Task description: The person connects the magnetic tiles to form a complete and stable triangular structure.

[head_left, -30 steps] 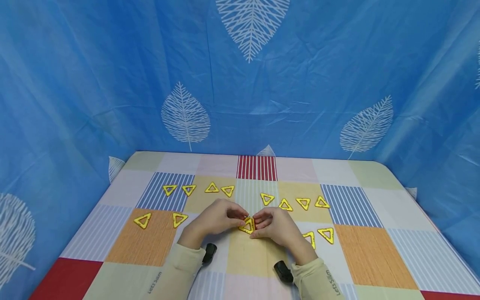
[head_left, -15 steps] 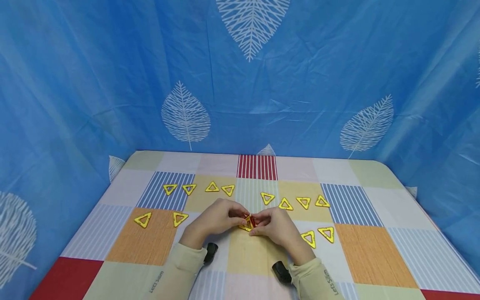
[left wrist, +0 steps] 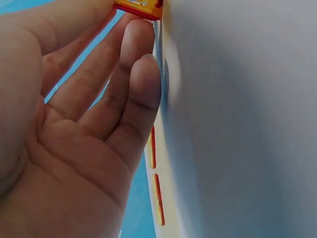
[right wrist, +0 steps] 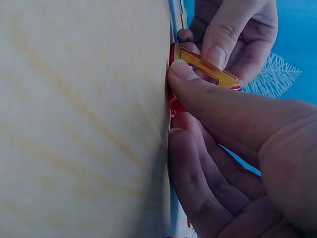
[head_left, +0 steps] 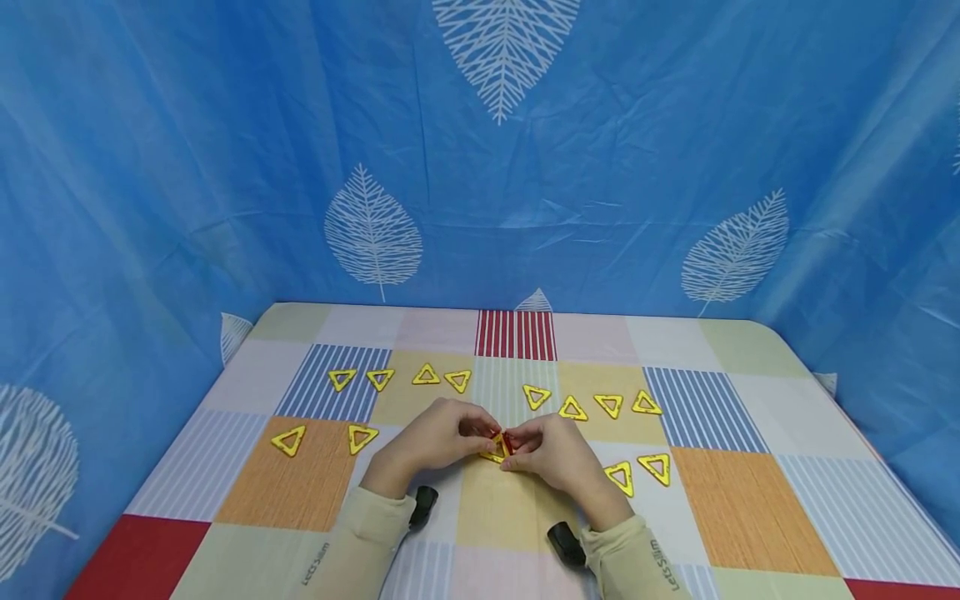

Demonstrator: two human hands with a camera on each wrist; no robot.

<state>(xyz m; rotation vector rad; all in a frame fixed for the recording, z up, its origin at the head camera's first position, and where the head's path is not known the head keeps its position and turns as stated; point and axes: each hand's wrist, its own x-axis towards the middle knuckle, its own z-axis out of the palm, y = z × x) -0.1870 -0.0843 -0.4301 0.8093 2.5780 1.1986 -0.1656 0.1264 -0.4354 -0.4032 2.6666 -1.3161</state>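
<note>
At the front middle of the table, both hands meet at small triangular frame tiles in yellow and red. The left hand [head_left: 442, 435] pinches a yellow tile [head_left: 495, 451] between thumb and fingers; its edge [left wrist: 141, 7] shows at the top of the left wrist view. On the other side, the right hand [head_left: 553, 454] pinches a red-edged tile [head_left: 508, 442] against the first. Seen from the right wrist, the yellow tile [right wrist: 223, 74] leans up from the table with the left thumb on its face, and the right thumb lies at its lower corner. Fingers hide much of the second tile.
Several yellow triangle tiles lie flat on the patchwork tablecloth [head_left: 750, 508]: some at the back left [head_left: 380, 380], two at the left [head_left: 288, 441], others at the back right [head_left: 609, 406] and beside the right wrist [head_left: 619, 478]. A blue leaf-print curtain [head_left: 600, 167] surrounds the table.
The right hand's tile has turned, so its red edge shows beside the left hand's tile. The right fingers have shifted slightly; the left hand stays nearly still. The loose tiles lie as before.
</note>
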